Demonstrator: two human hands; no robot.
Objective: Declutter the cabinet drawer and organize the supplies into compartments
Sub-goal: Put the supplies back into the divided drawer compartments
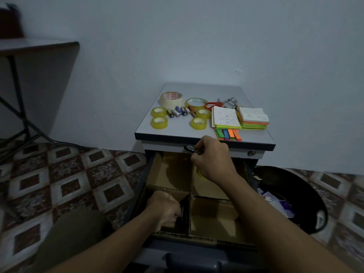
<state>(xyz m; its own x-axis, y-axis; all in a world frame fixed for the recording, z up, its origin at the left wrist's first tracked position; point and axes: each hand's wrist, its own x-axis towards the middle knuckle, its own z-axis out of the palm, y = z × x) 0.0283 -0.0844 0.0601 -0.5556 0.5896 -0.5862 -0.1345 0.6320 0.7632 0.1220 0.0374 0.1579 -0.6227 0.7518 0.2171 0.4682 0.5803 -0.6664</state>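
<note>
The cabinet drawer (149,170) stands pulled open, split by cardboard dividers (190,196) into several compartments. My right hand (211,157) grips a dark battery (190,149) above the far right compartment, just under the cabinet top's front edge. My left hand (164,207) reaches into the near left compartment with its fingers curled round dark items (184,211) that I cannot identify. On the cabinet top (177,133) lie tape rolls (159,122), several batteries (178,111), red scissors (213,105) and stacks of sticky notes (226,119).
A black waste bin (291,196) with paper in it stands right of the cabinet. A folding table (39,48) is at the far left. My knee (74,231) is beside the drawer on the patterned tile floor. Something yellow (201,173) shows under my right wrist.
</note>
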